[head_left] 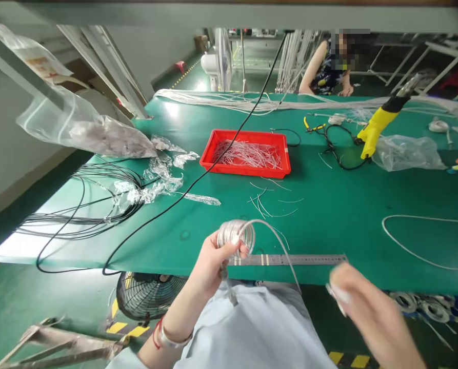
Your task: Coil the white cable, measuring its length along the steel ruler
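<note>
My left hand [229, 248] is wrapped round a small coil of pale, silvery cable [237, 233] above the near edge of the table. A grey connector [232, 296] hangs below that hand on a short cable end. From the coil a loose length arcs rightward and drops towards my lap. My right hand [354, 294] is off to the right near the table edge, smeared by motion; its fingers look curled, and whether they hold anything is unclear. Just beyond the hands a steel ruler [301, 260] lies along the table edge.
A red tray [247, 174] holds thin wire offcuts, with more scattered in front. Black cables [78, 220] and a plastic bag [105, 136] lie left. A yellow-handled tool [377, 125] stands right; a white cable loop [405, 251] lies nearer. Another person [324, 66] sits across the table.
</note>
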The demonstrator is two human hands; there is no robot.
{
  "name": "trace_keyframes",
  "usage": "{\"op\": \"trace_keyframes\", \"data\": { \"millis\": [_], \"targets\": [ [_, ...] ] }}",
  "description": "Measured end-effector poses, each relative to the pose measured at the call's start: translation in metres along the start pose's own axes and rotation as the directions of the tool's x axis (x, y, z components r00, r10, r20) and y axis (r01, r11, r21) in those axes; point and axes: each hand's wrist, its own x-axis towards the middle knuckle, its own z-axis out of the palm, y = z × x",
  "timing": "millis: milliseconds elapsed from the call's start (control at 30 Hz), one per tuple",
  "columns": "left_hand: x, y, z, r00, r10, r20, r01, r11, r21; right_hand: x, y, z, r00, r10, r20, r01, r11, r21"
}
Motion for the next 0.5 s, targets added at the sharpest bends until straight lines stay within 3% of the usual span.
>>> {"op": "trace_keyframes", "data": {
  "millis": [67,133,167,233,267,300,333,400,467,500],
  "targets": [
    [-0.005,-0.001,0.002,0.999,-0.033,0.029,0.035,0.996,-0.080,0.029,0.002,0.025,0.995,-0.034,0.096,0.040,0.998,-0.055],
    [-0.008,-0.002,0.000,0.999,-0.048,-0.022,0.039,0.955,-0.293,0.050,0.004,0.056,0.958,-0.001,0.288,0.015,0.999,-0.046],
    [-0.009,-0.001,-0.003,0.994,-0.068,-0.080,0.027,0.903,-0.428,0.056,0.004,0.071,0.910,0.036,0.412,-0.038,0.999,-0.003],
    [-0.010,0.002,-0.013,0.968,-0.135,-0.212,-0.041,0.746,-0.665,0.058,0.005,0.099,0.768,0.098,0.633,-0.228,0.965,0.127],
    [-0.011,0.004,-0.020,0.951,-0.170,-0.259,-0.083,0.665,-0.742,0.055,0.005,0.110,0.731,0.115,0.672,-0.325,0.926,0.195],
    [-0.012,0.005,-0.026,0.937,-0.194,-0.290,-0.117,0.607,-0.786,0.050,0.006,0.119,0.724,0.140,0.675,-0.408,0.876,0.256],
    [-0.013,0.006,-0.033,0.930,-0.196,-0.311,-0.141,0.592,-0.794,0.045,0.008,0.124,0.744,0.186,0.641,-0.457,0.842,0.286],
    [-0.017,0.007,-0.043,0.935,-0.133,-0.329,-0.139,0.715,-0.686,0.033,0.010,0.128,0.844,0.246,0.476,-0.403,0.877,0.261],
    [-0.020,0.006,-0.046,0.952,-0.050,-0.303,-0.085,0.905,-0.418,0.026,0.010,0.124,0.967,0.093,0.237,-0.114,0.991,0.075],
    [-0.021,0.007,-0.045,0.960,-0.028,-0.280,-0.053,0.960,-0.277,0.025,0.008,0.120,0.989,-0.064,0.133,0.073,0.996,-0.061]
  ]
}}
